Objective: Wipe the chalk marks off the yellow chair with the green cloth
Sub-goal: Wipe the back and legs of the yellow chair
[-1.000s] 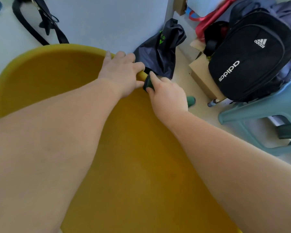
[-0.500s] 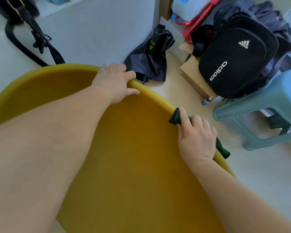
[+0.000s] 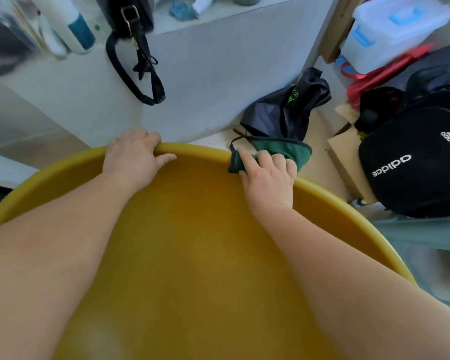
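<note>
The right grip (image 3: 268,175) is curled round the cloth (image 3: 294,152), index finger straight, pressing it on the rim of the chair (image 3: 192,242); part of the cloth is hidden under the grip, the rest hangs beyond it past the rim. Left of it, apart, the left grip (image 3: 135,157) clasps the same rim, fingertips hidden behind it. The forearms cover much of the seat, its near edge cut off.

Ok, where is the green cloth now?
Head view, right of centre: the green cloth lies over the far rim of the yellow chair, gripped by the right hand, near a dark bag.
</note>
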`<state>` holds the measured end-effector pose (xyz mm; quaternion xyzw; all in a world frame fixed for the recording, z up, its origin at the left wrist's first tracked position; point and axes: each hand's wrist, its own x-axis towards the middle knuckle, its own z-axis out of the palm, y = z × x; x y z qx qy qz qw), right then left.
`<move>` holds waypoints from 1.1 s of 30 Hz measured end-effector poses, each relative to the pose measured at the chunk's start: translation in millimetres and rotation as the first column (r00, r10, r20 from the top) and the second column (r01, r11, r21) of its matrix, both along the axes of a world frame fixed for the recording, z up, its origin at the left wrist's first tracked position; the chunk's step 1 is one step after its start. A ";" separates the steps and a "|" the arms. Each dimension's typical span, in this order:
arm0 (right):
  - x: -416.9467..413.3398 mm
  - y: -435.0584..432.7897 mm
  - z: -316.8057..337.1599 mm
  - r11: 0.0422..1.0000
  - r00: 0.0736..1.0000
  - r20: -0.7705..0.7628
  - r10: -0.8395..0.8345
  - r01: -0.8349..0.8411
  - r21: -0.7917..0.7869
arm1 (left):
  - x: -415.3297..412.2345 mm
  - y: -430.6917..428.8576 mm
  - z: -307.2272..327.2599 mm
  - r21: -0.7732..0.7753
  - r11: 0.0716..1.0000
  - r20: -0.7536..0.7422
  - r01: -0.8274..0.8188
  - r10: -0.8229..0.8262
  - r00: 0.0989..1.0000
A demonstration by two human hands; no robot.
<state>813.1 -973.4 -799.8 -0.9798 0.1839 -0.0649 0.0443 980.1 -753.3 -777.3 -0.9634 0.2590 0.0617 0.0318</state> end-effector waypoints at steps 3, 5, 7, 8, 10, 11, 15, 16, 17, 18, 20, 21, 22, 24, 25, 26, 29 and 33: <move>24.7 13.9 -3.6 0.999 0.999 0.020 0.033 -0.033 -0.007 | 13.8 20.2 -2.3 -0.042 0.999 0.017 0.001 0.000 1.000; 43.2 22.2 -9.6 0.998 0.997 0.052 0.054 -0.052 -0.046 | 27.6 33.0 -5.2 -0.052 0.999 0.033 0.014 -0.012 0.999; 70.5 33.1 -13.8 0.996 0.995 0.070 0.074 -0.070 -0.060 | 44.8 50.2 -8.1 -0.067 0.998 0.049 0.017 -0.014 0.999; 87.4 40.2 -13.4 0.995 0.994 0.066 0.082 -0.078 -0.061 | 55.0 60.4 -8.8 -0.069 0.998 0.053 0.012 -0.008 0.999; 124.6 54.7 -11.1 0.991 0.992 0.045 0.120 -0.117 -0.067 | 78.0 83.0 -9.0 -0.070 0.998 0.058 -0.001 0.005 0.998; 144.5 61.5 -9.3 0.987 0.988 0.034 0.148 -0.145 -0.066 | 89.8 94.5 -8.5 -0.064 0.998 0.062 -0.007 0.011 0.998; 222.7 83.8 1.4 0.953 0.958 -0.049 0.283 -0.287 -0.097 | 133.8 133.3 -3.8 -0.041 0.998 0.046 -0.056 0.058 0.997; 239.9 87.1 3.6 0.944 0.950 -0.062 0.305 -0.310 -0.112 | 145.4 137.6 -0.5 -0.036 0.997 0.028 -0.067 0.068 0.997; 255.5 89.7 5.5 0.940 0.948 -0.066 0.313 -0.319 -0.120 | 157.7 139.6 3.2 -0.031 0.997 0.013 -0.074 0.074 0.997; 269.2 92.4 6.0 0.943 0.950 -0.059 0.305 -0.310 -0.120 | 170.1 140.3 6.8 -0.029 0.996 0.002 -0.080 0.080 0.997; 291.7 100.1 3.1 0.964 0.967 -0.023 0.253 -0.254 -0.084 | 193.7 139.6 12.4 -0.037 0.995 -0.004 -0.094 0.094 0.996; 300.3 105.4 0.0 0.976 0.977 0.000 0.215 -0.215 -0.044 | 203.6 139.5 12.8 -0.042 0.994 0.001 -0.104 0.104 0.995; 306.8 110.5 -3.5 0.984 0.984 0.022 0.177 -0.177 -0.002 | 211.3 139.4 12.1 -0.047 0.992 0.008 -0.116 0.116 0.993; 312.8 117.0 -11.0 0.988 0.988 0.054 0.144 -0.146 0.044 | 219.7 140.7 7.4 -0.055 0.989 0.022 -0.137 0.138 0.990; 312.9 116.8 -14.0 0.987 0.986 0.067 0.152 -0.155 0.045 | 221.0 141.4 4.4 -0.056 0.989 0.030 -0.139 0.140 0.990; 312.1 114.4 -15.3 0.984 0.982 0.077 0.172 -0.176 0.039 | 221.0 141.9 2.3 -0.055 0.989 0.035 -0.140 0.142 0.989; 311.5 101.8 -13.7 0.967 0.966 0.061 0.253 -0.255 0.020 | 218.7 142.1 -2.0 -0.084 0.982 0.012 -0.169 0.171 0.985; 313.5 97.8 -6.4 0.959 0.958 0.029 0.285 -0.285 -0.003 | 210.5 130.8 5.4 -0.080 0.969 -0.024 -0.235 0.234 0.972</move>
